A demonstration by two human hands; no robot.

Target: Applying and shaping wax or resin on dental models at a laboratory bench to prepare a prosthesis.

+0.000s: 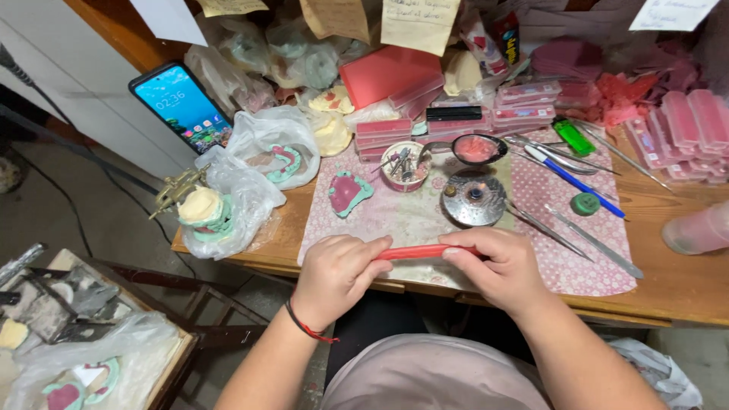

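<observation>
The red wax strip is lying with its long axis running left to right, near the edge of the patterned mat, bridging both hands. The left hand is curling closed over the strip's left end, while the right hand is pinching the right end between thumb and fingers; neither hand is nearer than the other.

Bright, even light — edges warped.

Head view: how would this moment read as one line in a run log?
left hand: holds red wax strip | right hand: holds other end | strip: level above table edge | behind: round metal burner
</observation>
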